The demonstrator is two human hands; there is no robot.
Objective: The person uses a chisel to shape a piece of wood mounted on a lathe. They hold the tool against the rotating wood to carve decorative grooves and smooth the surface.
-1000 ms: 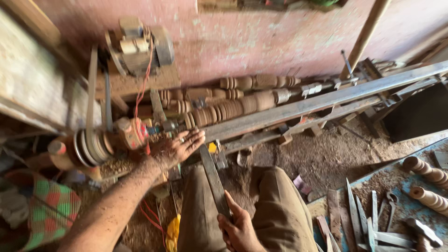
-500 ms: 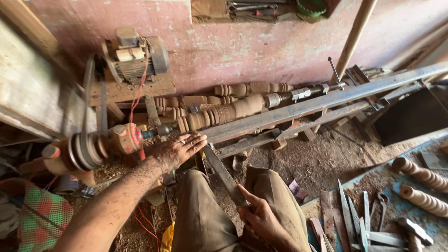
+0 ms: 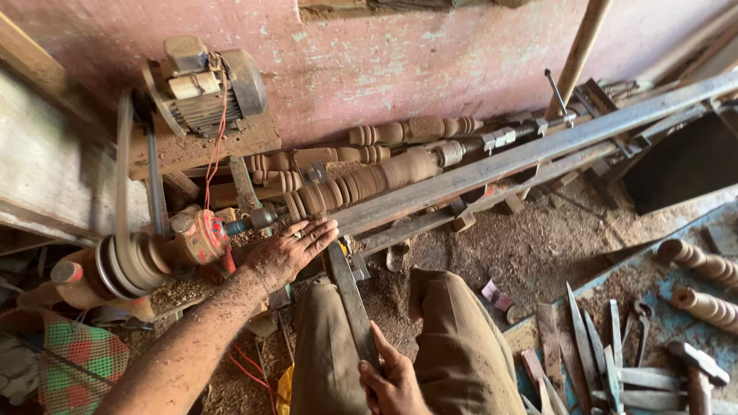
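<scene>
On lathe, spindle already ringed with grooves; left hand flat, open; right hand grips chisel.

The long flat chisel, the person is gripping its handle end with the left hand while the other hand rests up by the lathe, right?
Not quite: the head view shows the right hand gripping the near end of the long flat chisel. It is the left hand that rests, fingers spread, up by the lathe's tool rest, beside the turned wooden spindle.
</scene>
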